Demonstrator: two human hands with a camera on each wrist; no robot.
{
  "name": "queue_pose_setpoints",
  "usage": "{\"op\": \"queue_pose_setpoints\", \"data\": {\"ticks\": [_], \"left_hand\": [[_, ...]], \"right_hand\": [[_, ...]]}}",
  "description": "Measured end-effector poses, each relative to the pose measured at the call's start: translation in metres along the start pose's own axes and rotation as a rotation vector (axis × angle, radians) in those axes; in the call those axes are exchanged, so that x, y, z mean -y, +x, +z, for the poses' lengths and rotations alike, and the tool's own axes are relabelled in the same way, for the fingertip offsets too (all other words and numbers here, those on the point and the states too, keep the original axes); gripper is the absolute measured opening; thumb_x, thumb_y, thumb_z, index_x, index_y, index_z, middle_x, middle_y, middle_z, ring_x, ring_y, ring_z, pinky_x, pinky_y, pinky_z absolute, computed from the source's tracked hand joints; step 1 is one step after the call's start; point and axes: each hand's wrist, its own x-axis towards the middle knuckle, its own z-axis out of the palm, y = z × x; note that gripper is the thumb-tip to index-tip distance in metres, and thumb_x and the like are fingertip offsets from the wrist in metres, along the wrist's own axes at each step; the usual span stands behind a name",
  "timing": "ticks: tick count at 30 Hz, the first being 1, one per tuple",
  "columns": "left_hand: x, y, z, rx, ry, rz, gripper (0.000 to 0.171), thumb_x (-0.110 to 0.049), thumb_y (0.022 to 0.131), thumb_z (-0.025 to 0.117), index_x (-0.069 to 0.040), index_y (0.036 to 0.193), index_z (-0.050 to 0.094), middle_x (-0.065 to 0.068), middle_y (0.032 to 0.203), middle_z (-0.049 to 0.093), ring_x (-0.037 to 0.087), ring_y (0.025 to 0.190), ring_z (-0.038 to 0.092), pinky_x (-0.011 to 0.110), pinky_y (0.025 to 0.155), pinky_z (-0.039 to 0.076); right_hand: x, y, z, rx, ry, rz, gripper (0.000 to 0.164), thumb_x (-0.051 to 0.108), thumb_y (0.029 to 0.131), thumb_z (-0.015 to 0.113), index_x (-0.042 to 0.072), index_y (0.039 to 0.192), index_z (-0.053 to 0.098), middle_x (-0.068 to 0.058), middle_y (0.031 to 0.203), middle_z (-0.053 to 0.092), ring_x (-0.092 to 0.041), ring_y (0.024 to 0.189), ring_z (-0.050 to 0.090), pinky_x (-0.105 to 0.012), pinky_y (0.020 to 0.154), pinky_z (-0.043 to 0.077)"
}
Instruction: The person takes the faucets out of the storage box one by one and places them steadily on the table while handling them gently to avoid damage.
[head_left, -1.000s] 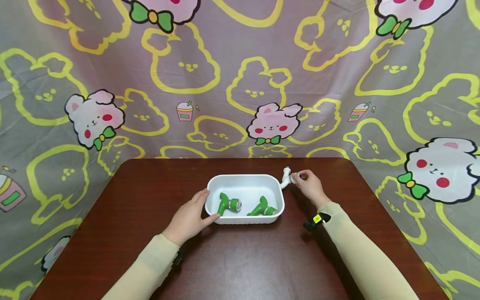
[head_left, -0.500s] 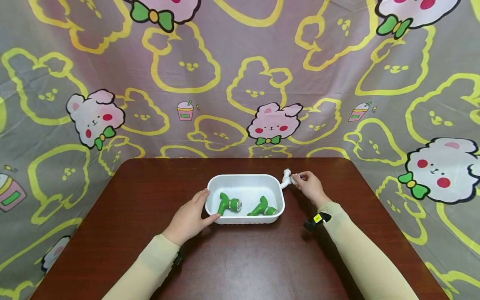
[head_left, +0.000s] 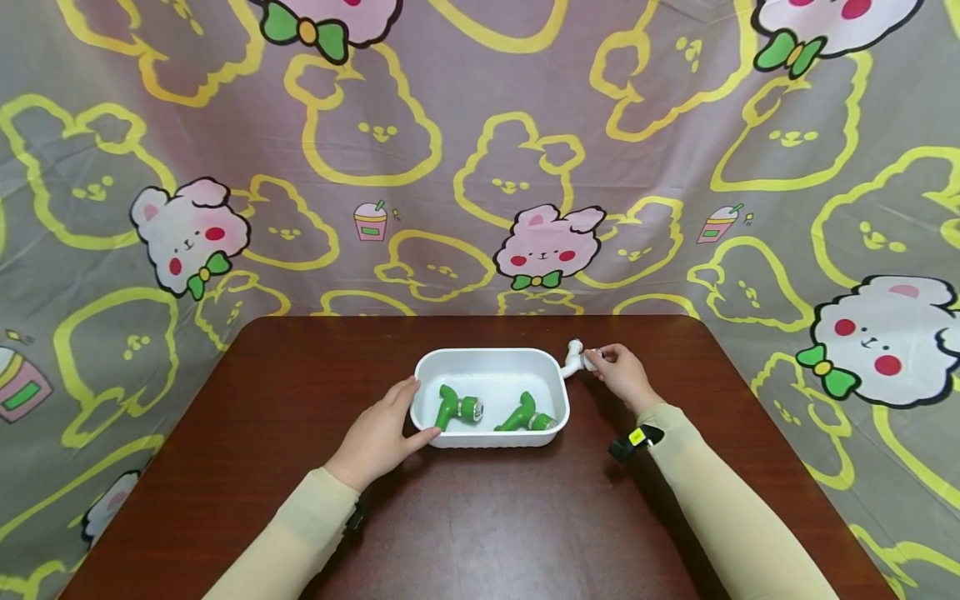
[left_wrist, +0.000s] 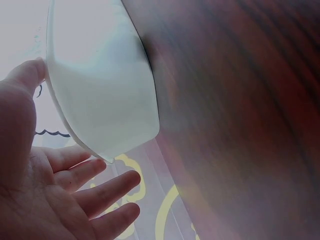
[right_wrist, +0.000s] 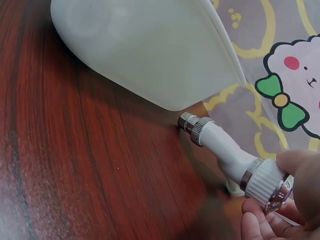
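My left hand (head_left: 378, 437) rests at the left front corner of a white plastic basin (head_left: 491, 439). Its thumb touches the rim while the other fingers extend fairly straight along the left end, as the left wrist view shows. At the basin's right end, my right hand (head_left: 624, 377) pinches the ribbed knob of a white plastic tap (right_wrist: 232, 157) between thumb and fingers. The tap has metal rings, and its spout points down towards the table. Two green taps (head_left: 448, 408) lie inside the basin, the second green tap (head_left: 525, 412) farther right.
The basin stands on a dark reddish-brown wooden table (head_left: 480, 517), near its back edge. A patterned cloth (head_left: 420, 167) with bears and rabbits hangs behind and along both sides. A dark band with a yellow tag (head_left: 636, 437) sits at the right wrist.
The upper end of the white tap has dipped slightly, and the right hand has shifted a little with it. The left hand, basin and green taps have stayed put.
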Motion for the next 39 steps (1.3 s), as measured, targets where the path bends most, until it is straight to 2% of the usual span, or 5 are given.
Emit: {"op": "queue_pose_setpoints", "data": {"ticks": [12,19,25,30,39], "left_hand": [[0.001,0.001,0.000,-0.004,0.005,0.004,0.089,-0.051,0.089,0.078,0.003,0.151,0.046,0.022,0.154,0.048,0.039,0.129,0.061,0.051,0.103,0.053],[0.000,0.000,-0.001,0.001,0.011,0.000,0.088,-0.051,0.089,0.078,0.003,0.151,0.046,0.023,0.154,0.048,0.039,0.128,0.061,0.051,0.103,0.052],[0.000,0.000,-0.001,0.002,0.010,-0.001,0.088,-0.051,0.089,0.078,0.003,0.151,0.046,0.023,0.155,0.048,0.040,0.128,0.061,0.051,0.103,0.053],[0.001,-0.001,-0.001,-0.002,0.009,0.000,0.088,-0.051,0.089,0.078,0.003,0.151,0.046,0.022,0.155,0.048,0.040,0.128,0.061,0.051,0.103,0.052],[0.000,-0.001,-0.001,-0.002,0.002,0.000,0.088,-0.051,0.089,0.078,0.002,0.152,0.046,0.022,0.155,0.048,0.040,0.128,0.061,0.052,0.102,0.053]], "right_hand": [[-0.005,-0.002,-0.009,0.030,-0.108,-0.038,0.044,0.037,0.100,0.067,-0.003,0.118,0.059,-0.007,0.091,0.064,-0.014,0.078,0.059,-0.024,0.068,0.047],[-0.009,-0.002,-0.016,0.069,-0.225,-0.093,0.045,0.035,0.098,0.071,-0.003,0.121,0.061,-0.015,0.100,0.065,-0.024,0.087,0.061,-0.029,0.073,0.047],[-0.013,-0.003,-0.018,0.081,-0.326,-0.153,0.044,0.031,0.096,0.074,-0.003,0.120,0.061,-0.021,0.111,0.066,-0.033,0.100,0.060,-0.041,0.085,0.047],[-0.014,-0.006,-0.018,0.089,-0.363,-0.179,0.043,0.030,0.095,0.075,-0.004,0.119,0.062,-0.025,0.115,0.068,-0.037,0.105,0.063,-0.049,0.092,0.050],[-0.015,-0.008,-0.020,0.095,-0.385,-0.186,0.045,0.033,0.094,0.077,-0.003,0.118,0.062,-0.024,0.113,0.069,-0.036,0.103,0.063,-0.048,0.090,0.050]]}}
